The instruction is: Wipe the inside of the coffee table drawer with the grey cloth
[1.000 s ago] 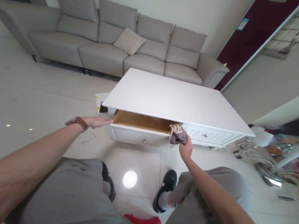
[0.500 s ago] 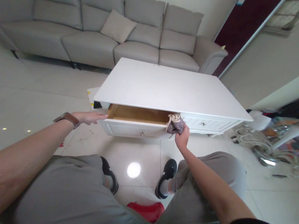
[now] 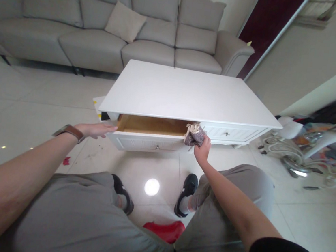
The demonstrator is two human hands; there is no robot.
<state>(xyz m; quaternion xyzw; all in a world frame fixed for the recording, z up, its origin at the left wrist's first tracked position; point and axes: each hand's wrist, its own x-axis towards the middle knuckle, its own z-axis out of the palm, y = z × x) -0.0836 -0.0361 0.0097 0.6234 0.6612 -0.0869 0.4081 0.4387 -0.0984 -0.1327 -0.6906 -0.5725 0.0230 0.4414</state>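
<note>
Grey sofa (image 3: 152, 52), one, along the back wall, with one beige cushion (image 3: 125, 21) on its seat. Red scrap (image 3: 66, 161), lying on the floor. Wristwatch (image 3: 76, 132), brown strap, worn on the left arm. Left hand (image 3: 97, 129), fingers extended, tips at the left end of the drawer front; whether its grip has closed on that edge, cannot tell. Drawer (image 3: 141, 144), white front, metal knob, bare wood inside — pulled partway out beneath the white bench (image 3: 190, 94). Red object (image 3: 165, 231), on the floor between the person's legs, partly hidden. Cloth (image 3: 194, 137), brown with a pale ruffled edge, bunched at the right end of the drawer front. Right hand (image 3: 202, 149), its grip clenched on the cloth. Second drawer (image 3: 242, 133), closed — knob near its middle. Dark red door (image 3: 272, 22), behind the sofa's right arm.
</note>
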